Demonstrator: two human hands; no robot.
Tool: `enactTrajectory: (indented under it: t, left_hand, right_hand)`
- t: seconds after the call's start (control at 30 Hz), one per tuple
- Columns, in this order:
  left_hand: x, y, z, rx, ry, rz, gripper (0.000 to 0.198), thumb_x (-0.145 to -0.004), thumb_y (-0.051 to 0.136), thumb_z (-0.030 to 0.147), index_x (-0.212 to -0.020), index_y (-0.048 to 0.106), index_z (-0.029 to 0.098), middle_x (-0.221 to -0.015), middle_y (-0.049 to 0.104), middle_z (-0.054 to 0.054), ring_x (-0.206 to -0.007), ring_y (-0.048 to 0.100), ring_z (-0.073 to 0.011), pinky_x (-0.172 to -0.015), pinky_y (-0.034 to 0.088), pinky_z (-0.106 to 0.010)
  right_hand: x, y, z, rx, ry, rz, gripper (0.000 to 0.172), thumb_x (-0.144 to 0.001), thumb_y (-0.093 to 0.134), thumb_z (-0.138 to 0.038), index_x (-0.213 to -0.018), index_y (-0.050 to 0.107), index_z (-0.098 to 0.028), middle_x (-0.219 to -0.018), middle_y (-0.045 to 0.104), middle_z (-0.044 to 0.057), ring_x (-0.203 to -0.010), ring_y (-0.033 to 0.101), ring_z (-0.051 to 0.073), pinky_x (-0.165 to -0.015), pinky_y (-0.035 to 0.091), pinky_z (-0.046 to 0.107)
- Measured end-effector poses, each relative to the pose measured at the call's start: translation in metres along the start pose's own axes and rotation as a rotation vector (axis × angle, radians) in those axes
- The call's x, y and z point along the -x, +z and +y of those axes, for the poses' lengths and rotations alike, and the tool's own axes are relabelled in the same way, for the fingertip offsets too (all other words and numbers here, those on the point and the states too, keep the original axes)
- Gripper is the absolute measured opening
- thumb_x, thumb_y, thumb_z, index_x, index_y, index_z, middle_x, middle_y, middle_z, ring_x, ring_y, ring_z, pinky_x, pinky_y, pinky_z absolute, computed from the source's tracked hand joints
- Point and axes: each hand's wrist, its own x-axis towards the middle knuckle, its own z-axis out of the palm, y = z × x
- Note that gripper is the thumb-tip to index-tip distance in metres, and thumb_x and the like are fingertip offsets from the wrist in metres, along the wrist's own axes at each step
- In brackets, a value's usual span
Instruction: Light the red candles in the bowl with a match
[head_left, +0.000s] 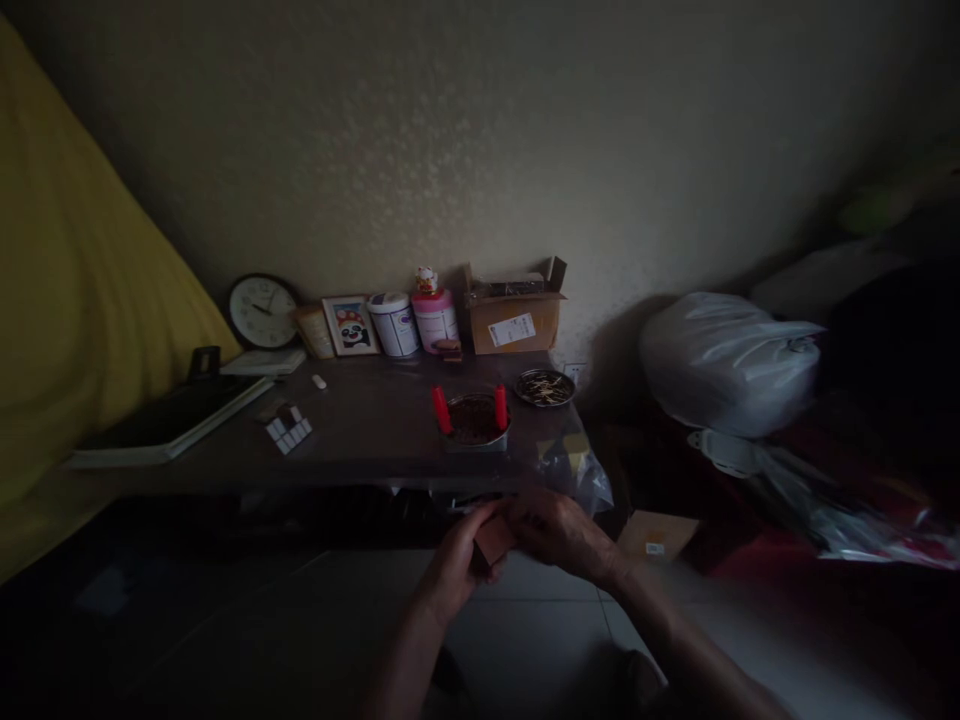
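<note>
My left hand (pixel 455 562) is closed around a small brown matchbox (pixel 495 540), just in front of the table edge. Against the box's right side, my right hand (pixel 555 530) has its fingers curled together; what they pinch, if anything, is hidden in the dim light. Beyond both hands, two red candles (pixel 441 410) stand upright at either side of a dark-filled tin (pixel 477 442). I see no flame on them. A round metal dish (pixel 545 388) to the right of the tin holds several thin sticks that look like matches.
Along the wall stand a clock (pixel 262 312), a panda picture (pixel 351 327), a white canister (pixel 394 326), a pink canister (pixel 435 322) and an open cardboard box (pixel 515 322). A cube puzzle (pixel 288 430) lies left. Clear plastic (pixel 592 485) hangs over the right corner; a white bag (pixel 727 360) sits beyond.
</note>
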Motion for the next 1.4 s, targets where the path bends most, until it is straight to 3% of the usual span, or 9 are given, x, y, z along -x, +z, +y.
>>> enactTrajectory:
  t: [0.13,0.33,0.53,0.9,1.17,1.4]
  left_hand:
    - [0.002,-0.002,0.003,-0.029,-0.004,-0.029,0.037,-0.08,0.052,0.041,-0.1,0.065,0.014,-0.067,0.063,-0.003,-0.042,0.046,-0.008,-0.037,0.027,-0.021]
    - [0.01,-0.003,0.011,-0.026,0.062,-0.28,0.034,-0.083,0.053,0.035,-0.11,0.06,0.017,-0.086,0.065,-0.007,-0.062,0.058,-0.0135,-0.053,0.043,-0.026]
    - [0.013,-0.013,0.014,-0.032,0.091,-0.448,0.043,-0.076,0.057,0.016,-0.119,0.054,0.019,-0.099,0.064,-0.009,-0.083,0.062,-0.0214,-0.073,0.046,-0.037]
    - [0.013,-0.015,0.016,-0.088,0.065,-0.446,0.054,-0.064,0.049,0.008,-0.117,0.058,0.017,-0.109,0.064,-0.012,-0.075,0.062,-0.0193,-0.067,0.043,-0.032]
    - [0.016,-0.014,0.021,-0.156,0.13,-0.435,0.059,-0.06,0.049,0.009,-0.118,0.057,0.018,-0.105,0.066,-0.011,-0.072,0.062,-0.0184,-0.065,0.043,-0.031]
    - [0.018,-0.011,0.022,-0.202,0.122,-0.391,0.057,-0.061,0.049,0.01,-0.116,0.059,0.019,-0.104,0.066,-0.01,-0.073,0.063,-0.0193,-0.066,0.042,-0.031]
  right_hand:
    - [0.0,-0.005,-0.003,-0.042,-0.005,-0.02,0.013,-0.085,0.05,-0.015,-0.074,0.057,-0.018,-0.077,0.059,0.0,-0.07,0.055,0.011,-0.064,0.041,0.022]
    - [-0.001,-0.009,0.0,-0.103,0.004,0.033,0.013,-0.084,0.05,-0.012,-0.075,0.057,-0.018,-0.076,0.059,-0.001,-0.07,0.055,0.011,-0.065,0.041,0.022]
    - [-0.003,-0.015,-0.001,-0.135,0.003,0.038,0.014,-0.085,0.049,-0.014,-0.074,0.058,-0.017,-0.076,0.059,0.0,-0.068,0.055,0.011,-0.064,0.042,0.023]
    - [0.005,-0.027,0.004,-0.412,0.102,-0.011,0.008,-0.082,0.053,-0.023,-0.077,0.056,-0.018,-0.078,0.058,-0.001,-0.069,0.055,0.01,-0.063,0.044,0.02]
    - [0.004,-0.031,0.01,-0.73,0.13,0.095,0.018,-0.077,0.062,-0.029,-0.072,0.048,-0.018,-0.076,0.056,-0.001,-0.069,0.053,0.01,-0.064,0.043,0.022]
    - [0.006,-0.032,0.001,-0.392,0.127,0.109,0.004,-0.077,0.056,-0.018,-0.075,0.053,-0.018,-0.067,0.056,-0.004,-0.058,0.05,0.008,-0.053,0.039,0.018]
